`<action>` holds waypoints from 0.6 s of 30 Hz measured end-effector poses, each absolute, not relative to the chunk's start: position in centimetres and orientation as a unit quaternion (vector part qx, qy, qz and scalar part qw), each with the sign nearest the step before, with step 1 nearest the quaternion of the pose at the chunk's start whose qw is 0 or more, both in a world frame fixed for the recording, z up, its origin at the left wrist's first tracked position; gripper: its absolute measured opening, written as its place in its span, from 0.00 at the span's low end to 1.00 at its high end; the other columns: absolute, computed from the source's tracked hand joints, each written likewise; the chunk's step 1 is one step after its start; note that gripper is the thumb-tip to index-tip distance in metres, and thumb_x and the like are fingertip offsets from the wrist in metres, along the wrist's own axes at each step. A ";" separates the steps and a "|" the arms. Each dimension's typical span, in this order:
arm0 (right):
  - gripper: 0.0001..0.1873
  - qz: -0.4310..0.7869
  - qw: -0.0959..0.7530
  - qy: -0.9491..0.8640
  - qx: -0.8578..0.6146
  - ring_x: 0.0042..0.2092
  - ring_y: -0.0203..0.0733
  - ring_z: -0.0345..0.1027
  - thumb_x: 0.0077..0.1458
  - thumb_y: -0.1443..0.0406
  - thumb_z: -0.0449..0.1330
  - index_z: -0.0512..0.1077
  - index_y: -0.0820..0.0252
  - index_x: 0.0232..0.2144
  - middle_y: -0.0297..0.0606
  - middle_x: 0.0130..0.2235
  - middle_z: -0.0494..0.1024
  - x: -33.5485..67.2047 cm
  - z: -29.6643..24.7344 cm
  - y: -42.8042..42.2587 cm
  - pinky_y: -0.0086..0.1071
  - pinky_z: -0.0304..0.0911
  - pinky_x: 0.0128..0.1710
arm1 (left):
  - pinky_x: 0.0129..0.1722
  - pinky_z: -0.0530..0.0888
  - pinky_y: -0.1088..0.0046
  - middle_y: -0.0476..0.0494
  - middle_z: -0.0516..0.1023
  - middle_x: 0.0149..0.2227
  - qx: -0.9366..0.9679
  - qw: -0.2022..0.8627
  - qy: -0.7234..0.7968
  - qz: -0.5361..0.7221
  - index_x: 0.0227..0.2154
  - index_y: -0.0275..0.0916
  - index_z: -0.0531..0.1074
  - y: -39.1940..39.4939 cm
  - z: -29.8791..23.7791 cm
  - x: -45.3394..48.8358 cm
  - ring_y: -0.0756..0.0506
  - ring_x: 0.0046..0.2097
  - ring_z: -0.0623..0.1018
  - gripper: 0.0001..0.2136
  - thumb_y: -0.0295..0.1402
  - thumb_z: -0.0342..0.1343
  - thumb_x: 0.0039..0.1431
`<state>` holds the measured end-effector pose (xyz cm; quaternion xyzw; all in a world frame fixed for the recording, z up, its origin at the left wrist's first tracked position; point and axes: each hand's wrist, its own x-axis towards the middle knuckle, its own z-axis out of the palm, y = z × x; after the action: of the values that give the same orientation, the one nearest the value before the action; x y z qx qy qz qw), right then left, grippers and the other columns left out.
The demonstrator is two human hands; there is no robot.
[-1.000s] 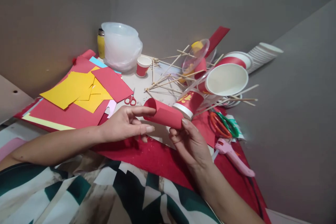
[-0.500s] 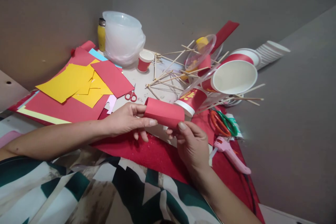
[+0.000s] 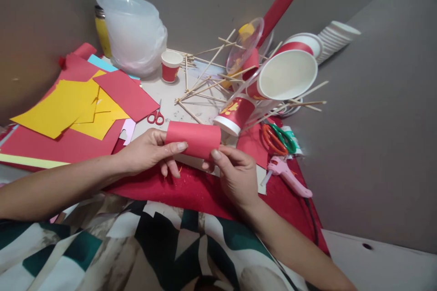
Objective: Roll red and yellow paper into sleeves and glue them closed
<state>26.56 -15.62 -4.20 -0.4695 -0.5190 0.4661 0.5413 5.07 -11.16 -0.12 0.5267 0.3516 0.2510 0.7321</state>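
I hold a rolled tube of red paper (image 3: 193, 138) level between both hands, just above a red felt sheet (image 3: 198, 193). My left hand (image 3: 150, 151) grips the tube's left end, thumb on top and fingers curled under. My right hand (image 3: 232, 173) pinches its right end with thumb and fingertips. Both hands are closed on the tube. Right behind it lies a red paper cup (image 3: 235, 115) on its side.
Yellow and red paper sheets (image 3: 71, 109) are piled at left. Small red scissors (image 3: 155, 117), wooden skewers (image 3: 205, 86), a large white cup (image 3: 287, 75), orange and green scissors (image 3: 278, 138), a pink glue gun (image 3: 290, 177) and a plastic bowl stack (image 3: 131, 32) crowd the table.
The tube has turned from slanted to level and come closer to me. My left hand has closed round its left end. The view has shifted, so the table's things sit further left.
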 end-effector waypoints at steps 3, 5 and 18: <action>0.13 0.462 0.531 -0.518 -0.486 0.23 0.34 0.66 0.56 0.55 0.65 0.79 0.58 0.27 0.33 0.22 0.77 26.5 -4.0 -15.6 0.28 0.64 0.25 | 0.21 0.71 0.84 0.40 0.82 0.22 0.534 0.720 0.368 0.249 0.27 0.32 0.80 -11.1 -0.2 5.0 0.53 0.18 0.75 0.15 0.40 0.61 0.61; 0.13 0.457 0.534 -0.518 -0.489 0.22 0.34 0.66 0.55 0.55 0.66 0.78 0.58 0.27 0.32 0.20 0.76 26.5 -3.8 -15.6 0.28 0.64 0.24 | 0.21 0.71 0.84 0.40 0.82 0.21 0.536 0.716 0.373 0.247 0.26 0.32 0.80 -11.0 -0.2 5.0 0.53 0.18 0.75 0.15 0.40 0.60 0.61; 0.12 0.443 0.541 -0.512 -0.499 0.19 0.31 0.58 0.53 0.57 0.67 0.76 0.59 0.25 0.28 0.17 0.70 26.1 -2.8 -15.8 0.27 0.57 0.21 | 0.21 0.72 0.82 0.39 0.82 0.22 0.537 0.704 0.395 0.243 0.30 0.32 0.78 -11.1 -0.4 5.0 0.51 0.19 0.77 0.15 0.42 0.62 0.60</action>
<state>26.11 -15.85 -2.83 -0.4990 -0.5117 0.4433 0.5409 5.03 -11.07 -0.37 0.5375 0.3946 0.2433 0.7044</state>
